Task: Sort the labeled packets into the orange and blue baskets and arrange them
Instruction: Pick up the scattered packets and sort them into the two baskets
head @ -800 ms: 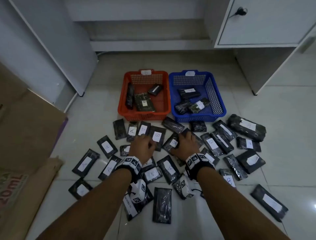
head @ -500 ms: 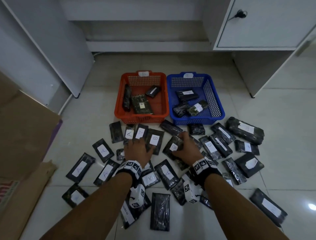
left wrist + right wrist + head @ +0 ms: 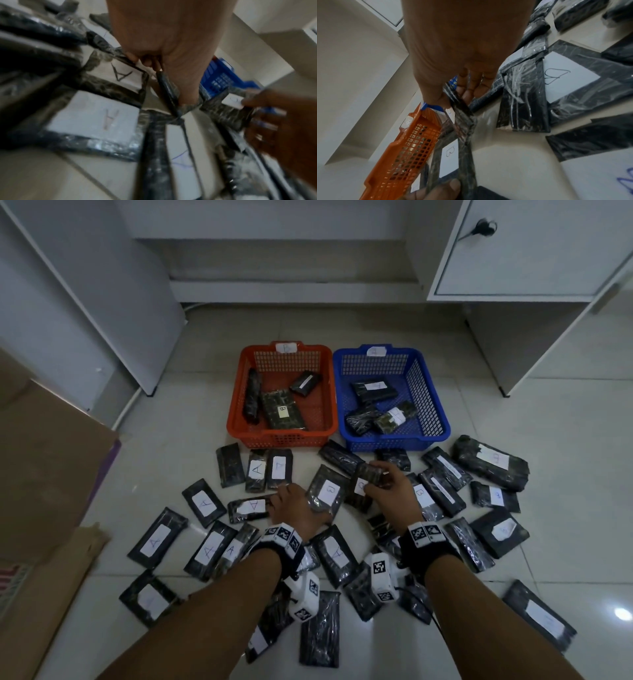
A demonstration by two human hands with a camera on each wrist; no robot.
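Many black wrapped packets with white A or B labels lie spread on the tiled floor. The orange basket (image 3: 236, 419) and the blue basket (image 3: 442, 419) stand side by side behind them, each with three packets inside. My left hand (image 3: 291, 505) pinches the edge of a packet labelled B (image 3: 325, 491), which tilts up off the floor; an A packet (image 3: 250, 506) lies at its fingertips. My right hand (image 3: 380, 479) grips a small labelled packet (image 3: 366, 475), raised just in front of the blue basket. The right wrist view shows the thumb and fingers (image 3: 471, 93) clamped on that packet (image 3: 464, 119).
White cabinet panels (image 3: 102, 302) stand at the left and a white cabinet with a door (image 3: 513, 251) at the right, behind the baskets. Flattened cardboard (image 3: 44, 474) lies along the left. Bare tile shows between the baskets and the back wall.
Both hands lay flat on the packets before. My right hand has now lifted one packet towards the blue basket, and my left hand has taken hold of the B packet's edge.
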